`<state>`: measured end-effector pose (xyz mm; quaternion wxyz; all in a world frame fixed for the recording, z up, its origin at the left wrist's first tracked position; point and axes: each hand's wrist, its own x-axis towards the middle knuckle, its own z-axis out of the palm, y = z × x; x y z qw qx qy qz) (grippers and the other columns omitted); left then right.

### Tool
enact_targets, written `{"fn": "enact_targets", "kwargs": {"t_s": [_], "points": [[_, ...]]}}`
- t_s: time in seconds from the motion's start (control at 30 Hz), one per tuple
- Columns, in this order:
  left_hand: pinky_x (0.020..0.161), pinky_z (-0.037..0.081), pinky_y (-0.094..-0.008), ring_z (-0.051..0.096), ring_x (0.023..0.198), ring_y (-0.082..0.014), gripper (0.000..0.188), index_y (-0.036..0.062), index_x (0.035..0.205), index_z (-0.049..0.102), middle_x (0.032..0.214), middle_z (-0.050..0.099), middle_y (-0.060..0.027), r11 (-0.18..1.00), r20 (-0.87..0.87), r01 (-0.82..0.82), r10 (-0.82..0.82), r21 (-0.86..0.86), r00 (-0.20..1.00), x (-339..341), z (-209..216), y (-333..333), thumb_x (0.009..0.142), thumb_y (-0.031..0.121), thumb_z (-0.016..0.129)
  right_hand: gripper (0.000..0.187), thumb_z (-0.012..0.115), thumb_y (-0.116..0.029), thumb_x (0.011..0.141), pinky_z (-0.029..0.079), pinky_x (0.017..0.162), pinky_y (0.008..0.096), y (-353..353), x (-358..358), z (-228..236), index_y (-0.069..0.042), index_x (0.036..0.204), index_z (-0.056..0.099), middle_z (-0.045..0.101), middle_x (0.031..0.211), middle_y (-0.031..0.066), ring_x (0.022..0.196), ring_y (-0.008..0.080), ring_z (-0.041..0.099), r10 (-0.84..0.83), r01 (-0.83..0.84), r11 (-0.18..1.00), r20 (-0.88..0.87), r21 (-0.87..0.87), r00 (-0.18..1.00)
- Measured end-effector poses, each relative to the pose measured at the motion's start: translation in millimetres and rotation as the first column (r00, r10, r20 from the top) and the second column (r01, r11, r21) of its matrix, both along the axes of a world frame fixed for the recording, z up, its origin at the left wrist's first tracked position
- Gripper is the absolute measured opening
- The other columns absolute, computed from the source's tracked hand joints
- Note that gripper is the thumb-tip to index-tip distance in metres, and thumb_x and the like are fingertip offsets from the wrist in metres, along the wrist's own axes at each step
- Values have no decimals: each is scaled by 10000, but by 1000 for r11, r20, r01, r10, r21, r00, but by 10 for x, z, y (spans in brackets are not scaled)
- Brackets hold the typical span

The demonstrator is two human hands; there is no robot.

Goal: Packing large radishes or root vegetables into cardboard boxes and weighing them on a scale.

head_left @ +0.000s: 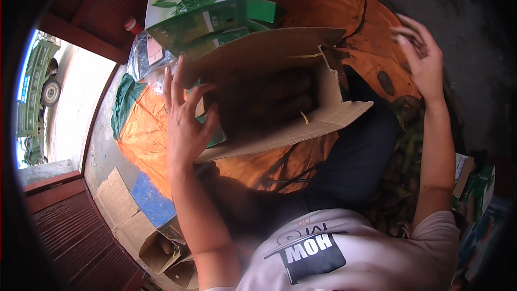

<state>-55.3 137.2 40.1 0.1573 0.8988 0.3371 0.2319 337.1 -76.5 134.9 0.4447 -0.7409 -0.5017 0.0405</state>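
An opened cardboard box (pixel 328 121) stands in front of my bent legs, its long flaps folded outward. Several dark brown oblong tubers (pixel 293 89) lie in its shadowed inside; their exact kind is hard to make out. A yellow cord (pixel 305 117) pokes through the near flap. At the box's left end is my left hand (pixel 188 113), fingers spread over the green-printed side; whether it touches the cardboard I cannot tell. My right hand (pixel 425 62) is raised away from the box, on its right, with fingers stretched out and nothing held.
Behind stands a white and green printed carton (pixel 199 0). An orange sheet (pixel 145 134) covers the floor, with a loose tuber (pixel 385 82) on it. More tubers (pixel 412 129) are heaped by my right arm. Cut cardboard (pixel 116 199) lies left, near a doorway; a green vehicle (pixel 37 97) stands outside.
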Motion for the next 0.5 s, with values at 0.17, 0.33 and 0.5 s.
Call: {"fn": "enact_targets", "kwargs": {"t_s": [0.17, 0.33, 0.5], "points": [[1259, 270, -544, 222, 1583, -434, 447, 151, 1274, 721, 1700, 306, -160, 1000, 38, 6, -6, -16, 999, -57, 44, -60, 834, 76, 753, 294, 675, -138, 1035, 524, 949, 298, -1735, 1114, -1460, 31, 1275, 662, 734, 1114, 98, 1044, 146, 684, -402, 386, 911, -105, -143, 909], [1253, 270, -517, 322, 1556, -383, 499, 130, 1396, 661, 1676, 348, -203, 993, 223, -48, 71, -106, 972, 5, -116, -64, 902, 98, 722, 187, 566, 64, 930, 504, 726, 287, -3773, 1018, -3290, -35, 987, 713, 675, 891, -16, 824, 95, 589, -610, 536, 769, -150, -349, 778], [1227, 336, -525, 329, 1553, -367, 447, 104, 1463, 604, 1662, 356, -211, 989, 114, -150, 148, 14, 982, -425, -118, -59, 1020, 132, 650, 351, 580, -318, 974, 547, 827, 422, -3940, -172, -4017, -18, 1053, 745, 743, 946, 124, 874, 286, 684, -847, 430, 532, -471, -729, 247]]}}
